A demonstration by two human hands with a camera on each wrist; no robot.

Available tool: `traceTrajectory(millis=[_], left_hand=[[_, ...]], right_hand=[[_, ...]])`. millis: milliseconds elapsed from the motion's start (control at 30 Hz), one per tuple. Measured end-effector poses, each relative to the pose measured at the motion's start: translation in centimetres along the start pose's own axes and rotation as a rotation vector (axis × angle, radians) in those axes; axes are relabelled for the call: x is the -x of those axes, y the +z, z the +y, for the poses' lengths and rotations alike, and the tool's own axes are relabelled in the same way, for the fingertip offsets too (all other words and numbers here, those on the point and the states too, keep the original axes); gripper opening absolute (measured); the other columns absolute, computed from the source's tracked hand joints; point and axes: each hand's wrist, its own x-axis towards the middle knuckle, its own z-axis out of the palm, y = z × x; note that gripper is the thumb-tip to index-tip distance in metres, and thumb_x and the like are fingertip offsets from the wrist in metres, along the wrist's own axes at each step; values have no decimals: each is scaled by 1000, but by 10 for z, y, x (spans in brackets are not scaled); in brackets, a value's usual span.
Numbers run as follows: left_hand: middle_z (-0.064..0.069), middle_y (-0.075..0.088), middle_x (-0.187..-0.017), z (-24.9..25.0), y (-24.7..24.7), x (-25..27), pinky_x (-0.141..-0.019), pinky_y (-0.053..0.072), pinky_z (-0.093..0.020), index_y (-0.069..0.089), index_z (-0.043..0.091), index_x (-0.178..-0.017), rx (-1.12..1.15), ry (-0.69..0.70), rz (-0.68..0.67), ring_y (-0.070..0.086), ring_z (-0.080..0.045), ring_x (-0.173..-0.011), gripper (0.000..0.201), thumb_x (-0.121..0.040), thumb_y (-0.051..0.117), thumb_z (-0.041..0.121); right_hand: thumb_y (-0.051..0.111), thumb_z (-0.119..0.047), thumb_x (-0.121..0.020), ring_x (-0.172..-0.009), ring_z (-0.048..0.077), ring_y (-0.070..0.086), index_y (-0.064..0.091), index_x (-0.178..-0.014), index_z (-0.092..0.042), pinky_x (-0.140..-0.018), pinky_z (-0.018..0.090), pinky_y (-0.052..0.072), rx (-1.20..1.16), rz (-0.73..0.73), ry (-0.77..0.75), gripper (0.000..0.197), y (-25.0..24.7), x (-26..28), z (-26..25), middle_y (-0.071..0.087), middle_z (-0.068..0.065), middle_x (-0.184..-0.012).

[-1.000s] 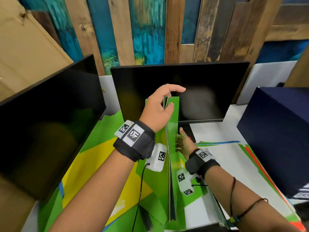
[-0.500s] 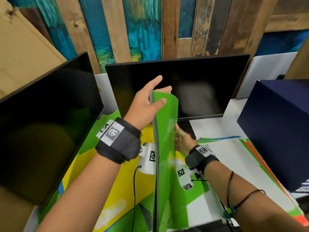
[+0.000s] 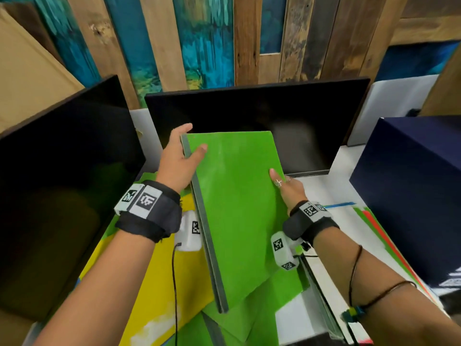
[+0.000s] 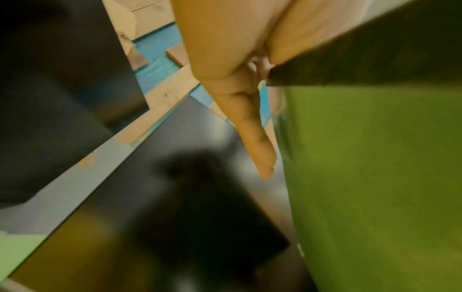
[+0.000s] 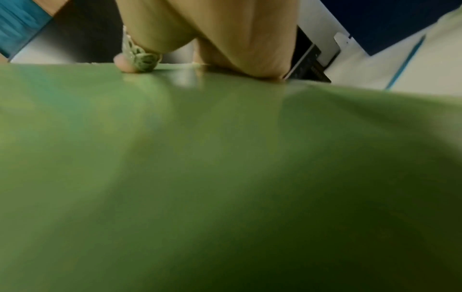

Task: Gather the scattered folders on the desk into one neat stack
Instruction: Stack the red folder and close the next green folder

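A bundle of green folders (image 3: 237,208) is held above the desk, its broad face up and its dark spine edge to the left. My left hand (image 3: 182,156) grips its far left corner, thumb on the top face and fingers behind. My right hand (image 3: 287,186) holds the right edge, with the ringed thumb on top and the fingers hidden underneath. The left wrist view shows straight fingers (image 4: 252,118) beside the green cover (image 4: 375,177). In the right wrist view the green cover (image 5: 225,177) fills most of the frame. A yellow folder (image 3: 154,278) and more green folders (image 3: 262,313) lie below.
Two dark monitors stand close, one on the left (image 3: 62,183) and one behind (image 3: 274,116). A navy box (image 3: 411,191) blocks the right side. A white folder (image 3: 349,233) with green and red edges lies on the desk at right.
The green bundle stood upright on its edge and has tipped over to the right, so its face now points up. My right hand moved out to its right edge.
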Motion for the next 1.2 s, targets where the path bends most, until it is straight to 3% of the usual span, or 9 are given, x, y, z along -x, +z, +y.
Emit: traceTrajectory(millis=[100, 267, 400, 533, 600, 700, 767, 967, 1200], left_hand=[[-7, 54, -112, -16, 23, 5, -87, 41, -27, 37, 3, -124, -131, -106, -193, 55, -27, -111, 60, -79, 72, 22], [-20, 36, -142, -31, 80, 28, -70, 56, -30, 15, -1, -138, -162, -278, -480, 49, -39, -121, 71, -88, 61, 21], [-12, 17, -155, -36, 130, 55, -111, 35, -39, -2, 0, -147, -84, -338, -551, 29, -29, -140, 81, -93, 54, 21], [-10, 56, -104, -45, 175, 79, -72, 60, -39, 26, 4, -132, 35, -453, -699, 63, -32, -102, 51, -92, 55, 11], [-7, 54, -87, -47, 194, 86, -71, 60, -37, 34, 7, -114, 78, -480, -770, 64, -27, -87, 33, -90, 56, 4], [-20, 56, -121, -50, 218, 97, -96, 49, -46, 39, 1, -121, -7, -472, -880, 61, -31, -106, 39, -89, 59, 8], [-22, 37, -145, -50, 222, 104, -108, 38, -35, 16, -2, -144, -210, -378, -944, 45, -32, -129, 71, -91, 57, 21], [-15, 15, -153, -86, 199, 109, -114, 26, -37, 15, 18, -149, -616, -219, -791, 24, -33, -139, 81, -85, 64, 30], [-17, -21, -154, -148, 127, 110, -107, 4, -68, 6, 43, -145, -794, -651, -351, -19, -42, -141, 73, -93, 52, 20]], right_hand=[[54, -49, -88, -118, 27, 54, 62, -118, -2, -98, 28, 37, 187, 97, -7, 57, -20, -10, -5, 61, 16, -124], [54, -59, -83, -126, 34, 47, 45, -135, -2, -104, 36, 37, 375, 182, 140, 77, -60, -15, 4, 49, 18, -137], [50, -65, -81, -125, 36, 48, 37, -138, -4, -105, 43, 39, 547, 203, 250, 85, -95, -19, 32, 47, 19, -138], [51, -64, -81, -115, 38, 53, 45, -129, -2, -98, 44, 44, 688, 264, 325, 79, -136, -20, 59, 55, 21, -127], [50, -64, -81, -124, 38, 45, 41, -134, -3, -105, 47, 37, 782, 318, 375, 82, -148, -17, 69, 48, 22, -134], [55, -60, -81, -136, 36, 30, 26, -145, -7, -112, 47, 25, 919, 323, 332, 87, -149, -7, 77, 30, 18, -147], [56, -53, -84, -140, 34, 26, 15, -148, -11, -114, 46, 22, 953, 250, 217, 87, -139, 1, 78, 23, 16, -152], [57, -23, -91, -139, 27, 28, 26, -146, -10, -114, 30, 22, 805, -99, -60, 65, -83, 22, 85, 30, 14, -150], [44, -15, -96, -126, 30, 47, 44, -136, -2, -105, 33, 37, 822, -264, -137, 41, 10, 39, 82, 47, 19, -138]])
